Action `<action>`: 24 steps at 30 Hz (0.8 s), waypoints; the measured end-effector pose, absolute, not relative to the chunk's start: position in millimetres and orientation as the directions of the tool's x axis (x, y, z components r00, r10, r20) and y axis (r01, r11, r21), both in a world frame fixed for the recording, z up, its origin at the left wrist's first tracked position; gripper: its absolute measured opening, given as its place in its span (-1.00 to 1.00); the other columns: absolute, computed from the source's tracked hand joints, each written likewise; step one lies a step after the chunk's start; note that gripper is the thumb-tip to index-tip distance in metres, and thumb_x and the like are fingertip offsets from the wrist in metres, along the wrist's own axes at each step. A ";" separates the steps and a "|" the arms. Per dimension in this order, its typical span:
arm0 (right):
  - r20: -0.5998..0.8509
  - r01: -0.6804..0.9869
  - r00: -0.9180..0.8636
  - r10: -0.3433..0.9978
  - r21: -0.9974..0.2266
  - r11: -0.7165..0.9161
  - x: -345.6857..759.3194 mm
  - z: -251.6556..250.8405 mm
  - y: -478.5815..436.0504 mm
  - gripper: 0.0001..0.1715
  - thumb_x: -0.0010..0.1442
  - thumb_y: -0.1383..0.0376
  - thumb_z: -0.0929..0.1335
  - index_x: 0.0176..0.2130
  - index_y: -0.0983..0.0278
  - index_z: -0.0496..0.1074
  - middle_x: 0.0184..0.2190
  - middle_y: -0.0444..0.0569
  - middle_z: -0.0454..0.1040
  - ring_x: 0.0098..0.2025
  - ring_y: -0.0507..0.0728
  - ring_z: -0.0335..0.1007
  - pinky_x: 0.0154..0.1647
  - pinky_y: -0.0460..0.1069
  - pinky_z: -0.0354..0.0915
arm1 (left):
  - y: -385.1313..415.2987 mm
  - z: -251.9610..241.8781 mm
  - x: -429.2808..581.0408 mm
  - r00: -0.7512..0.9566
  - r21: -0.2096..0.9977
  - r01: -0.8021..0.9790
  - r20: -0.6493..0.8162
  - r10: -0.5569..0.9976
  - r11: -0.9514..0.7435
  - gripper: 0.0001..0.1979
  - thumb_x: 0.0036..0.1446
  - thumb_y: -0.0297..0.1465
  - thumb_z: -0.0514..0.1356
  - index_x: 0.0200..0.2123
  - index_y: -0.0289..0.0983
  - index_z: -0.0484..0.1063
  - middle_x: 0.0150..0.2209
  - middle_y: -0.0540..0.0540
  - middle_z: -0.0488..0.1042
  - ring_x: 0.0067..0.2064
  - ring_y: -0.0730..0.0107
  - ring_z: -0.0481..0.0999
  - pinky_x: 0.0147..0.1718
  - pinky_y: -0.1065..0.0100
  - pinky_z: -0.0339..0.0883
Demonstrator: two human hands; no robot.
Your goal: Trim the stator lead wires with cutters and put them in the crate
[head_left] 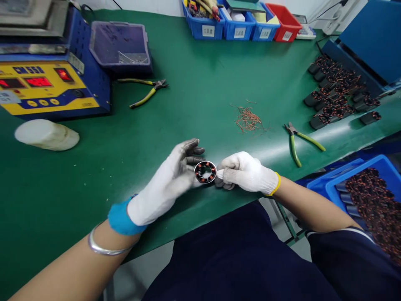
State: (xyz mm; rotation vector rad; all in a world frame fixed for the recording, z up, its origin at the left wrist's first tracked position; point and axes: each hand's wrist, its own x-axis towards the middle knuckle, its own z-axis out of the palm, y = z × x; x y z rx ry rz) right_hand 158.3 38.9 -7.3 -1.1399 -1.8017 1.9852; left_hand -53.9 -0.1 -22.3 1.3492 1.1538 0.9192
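A small ring-shaped motor stator (205, 172) with copper windings and a dark core faces up between my hands, near the table's front edge. My right hand (246, 173), in a white knitted glove with a yellow cuff, pinches it at its right rim. On the other side my left hand (171, 179), gloved in white with greyed fingertips, curves around the left rim with fingers apart. Its thumb is blurred, and whether the fingers press on the stator is hard to see. A loose pile of copper wire bits (248, 120) lies beyond my hands.
Cutting pliers (293, 138) lie open to the right, another pair (153, 88) at upper left. Dark stators (336, 94) stand at right; a blue crate (332, 186) holds more. A yellow-fronted soldering station (46, 83), white cylinder (46, 134), purple bin (119, 42) and blue bins (205, 31) surround.
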 end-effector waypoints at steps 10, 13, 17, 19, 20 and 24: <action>-0.347 0.069 -0.701 0.623 -0.902 -0.426 169.4 -7.9 25.7 -0.72 -0.01 0.17 0.44 -0.41 0.37 0.46 -0.50 -0.07 0.52 -0.57 -0.04 0.38 -0.53 -0.14 0.34 | -7.6 6.2 -41.0 0.293 0.925 -0.019 -0.357 0.887 0.378 -0.44 -0.11 -0.35 0.39 0.00 -0.17 0.31 -0.13 -0.17 0.54 -0.54 0.42 0.51 -0.69 0.43 0.39; -0.333 0.003 -0.699 0.633 -0.886 -0.463 171.5 -15.4 25.2 -0.75 0.00 0.19 0.42 -0.43 0.37 0.46 -0.49 -0.07 0.53 -0.58 -0.04 0.40 -0.56 -0.16 0.34 | -16.5 6.0 -38.7 0.197 0.998 -0.026 -0.054 0.979 0.061 -0.57 -0.17 -0.46 0.39 -0.18 -0.14 0.40 0.24 -0.20 0.29 -0.09 0.12 0.58 -0.23 0.18 0.57; -0.316 -0.009 -0.707 0.632 -0.890 -0.455 173.8 -16.0 25.4 -0.68 0.02 0.12 0.41 -0.43 0.37 0.45 -0.50 -0.05 0.53 -0.60 -0.04 0.39 -0.58 -0.16 0.33 | -28.3 4.3 -38.8 0.244 0.944 0.148 0.255 0.936 -0.296 -0.89 -0.05 -0.45 0.33 -0.46 -0.18 0.43 0.30 -0.04 0.21 0.11 0.01 0.46 0.06 -0.03 0.40; -0.297 0.030 -0.726 0.620 -0.915 -0.403 174.3 -11.0 24.8 -0.65 0.04 0.09 0.42 -0.43 0.37 0.45 -0.48 -0.03 0.54 -0.58 -0.03 0.39 -0.57 -0.15 0.33 | -27.6 1.0 -38.6 0.113 0.934 0.117 0.324 0.939 -0.337 -0.81 0.07 -0.33 0.28 -0.53 -0.23 0.40 0.24 -0.04 0.29 0.05 0.07 0.49 0.04 -0.02 0.41; -0.276 0.056 -0.733 0.622 -0.936 -0.348 174.6 -8.0 24.4 -0.65 0.07 0.10 0.41 -0.42 0.37 0.45 -0.48 -0.02 0.53 -0.56 -0.03 0.39 -0.55 -0.14 0.33 | -24.9 -0.8 -38.9 0.017 0.959 0.066 0.275 0.961 -0.276 -0.74 0.11 -0.20 0.24 -0.51 -0.23 0.40 0.17 -0.08 0.36 -0.02 0.12 0.53 -0.04 0.03 0.47; -0.139 0.141 -0.729 0.670 -0.989 -0.052 176.0 0.2 24.1 -0.70 0.19 0.18 0.34 -0.43 0.36 0.46 -0.53 -0.07 0.46 -0.53 -0.05 0.33 -0.48 -0.14 0.29 | -9.5 -2.5 -44.3 0.316 0.884 -0.019 -0.438 0.842 0.467 -0.30 0.08 0.23 -0.06 -0.24 -0.29 0.46 -0.43 -0.19 0.56 -0.54 0.27 0.52 -0.57 0.27 0.46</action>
